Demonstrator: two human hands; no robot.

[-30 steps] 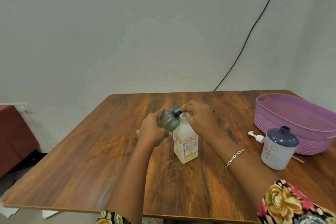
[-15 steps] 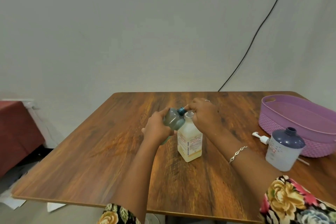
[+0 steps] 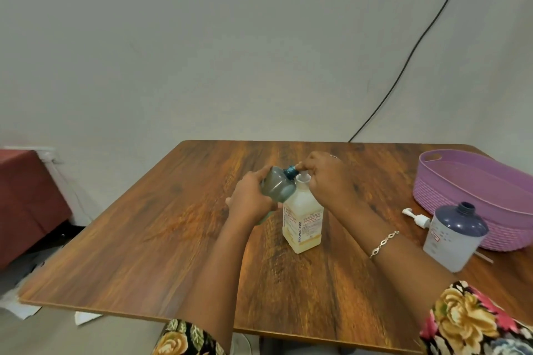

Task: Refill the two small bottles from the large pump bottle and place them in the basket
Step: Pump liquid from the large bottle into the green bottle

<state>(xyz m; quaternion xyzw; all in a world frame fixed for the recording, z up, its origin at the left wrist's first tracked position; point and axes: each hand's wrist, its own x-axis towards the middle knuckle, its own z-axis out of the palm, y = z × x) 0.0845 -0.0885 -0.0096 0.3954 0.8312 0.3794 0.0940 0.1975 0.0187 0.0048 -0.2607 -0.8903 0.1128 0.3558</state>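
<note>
Grey bottle [image 3: 277,187]: tilted, mid-table [image 3: 161,242], gripped by L hand [image 3: 250,200]. Blue cap [image 3: 291,172]: pinched by R hand [image 3: 328,180], above open neck of yellow bottle [image 3: 303,220], upright. Pump bottle [image 3: 455,238]: R side, uncapped, pump [image 3: 416,217] beside, near basket [image 3: 461,199].

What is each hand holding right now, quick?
Left hand: grips the tilted grey bottle.
Right hand: pinches the neck of the white bottle.
</note>
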